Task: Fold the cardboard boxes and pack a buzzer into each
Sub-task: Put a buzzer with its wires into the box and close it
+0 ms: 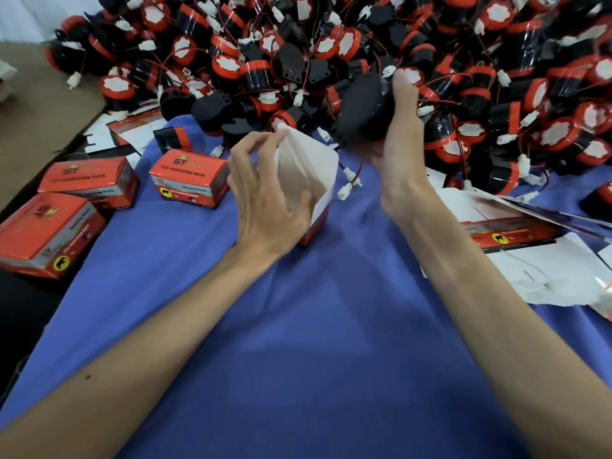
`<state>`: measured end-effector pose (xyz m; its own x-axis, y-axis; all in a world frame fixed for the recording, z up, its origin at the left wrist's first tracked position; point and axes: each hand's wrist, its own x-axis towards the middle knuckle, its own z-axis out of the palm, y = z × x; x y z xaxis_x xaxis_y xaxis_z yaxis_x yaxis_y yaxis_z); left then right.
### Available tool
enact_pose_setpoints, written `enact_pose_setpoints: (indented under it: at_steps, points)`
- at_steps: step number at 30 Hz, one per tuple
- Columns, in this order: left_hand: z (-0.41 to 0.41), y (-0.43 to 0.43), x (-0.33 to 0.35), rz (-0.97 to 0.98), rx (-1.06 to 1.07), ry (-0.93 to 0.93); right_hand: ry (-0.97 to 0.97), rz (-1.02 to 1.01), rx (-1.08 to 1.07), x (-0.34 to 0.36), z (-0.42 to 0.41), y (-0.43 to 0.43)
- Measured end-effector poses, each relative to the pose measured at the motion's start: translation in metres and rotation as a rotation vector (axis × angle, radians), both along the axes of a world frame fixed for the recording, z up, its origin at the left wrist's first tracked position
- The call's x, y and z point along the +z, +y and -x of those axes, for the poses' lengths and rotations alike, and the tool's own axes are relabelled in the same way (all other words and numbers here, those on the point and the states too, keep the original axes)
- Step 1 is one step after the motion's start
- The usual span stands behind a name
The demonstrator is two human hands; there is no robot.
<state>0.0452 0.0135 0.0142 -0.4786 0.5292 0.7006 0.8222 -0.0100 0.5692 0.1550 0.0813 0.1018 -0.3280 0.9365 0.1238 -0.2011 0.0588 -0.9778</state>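
An open red cardboard box [319, 180] with a white inside stands on the blue cloth at the centre. My left hand [265, 190] grips its near side, fingers pinching a raised white flap. Just right of the box, my right hand [402, 154] holds a black buzzer [362, 109] in the air, blurred, above the box's open top. Its red wire and white plug [349, 185] hang beside the box.
A big heap of black-and-red buzzers [331, 44] fills the far side of the table. Three closed red boxes [188, 178] lie at the left. Flat unfolded box blanks [516, 233] lie at the right, and more [132, 130] at the far left.
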Motion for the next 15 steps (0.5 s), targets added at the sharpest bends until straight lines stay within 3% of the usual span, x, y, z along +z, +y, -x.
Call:
enact_pose_setpoints:
  at_steps: [3, 7, 12, 15]
  points:
    - [-0.003, -0.003, 0.001, 0.037, -0.045, 0.132, -0.099, -0.24, 0.048, 0.002, 0.003, 0.003]
    - [-0.004, -0.003, -0.001, 0.117, -0.08, 0.266, -0.074, -0.558, 0.036, 0.008, -0.002, 0.0]
    - [0.002, -0.003, 0.001, 0.142, -0.094, -0.042, -0.353, -1.085, -0.128, 0.005, 0.001, 0.0]
    - [0.008, 0.001, -0.001, 0.195, 0.068, -0.169, -0.401, -1.166, -0.194, 0.002, 0.001, 0.001]
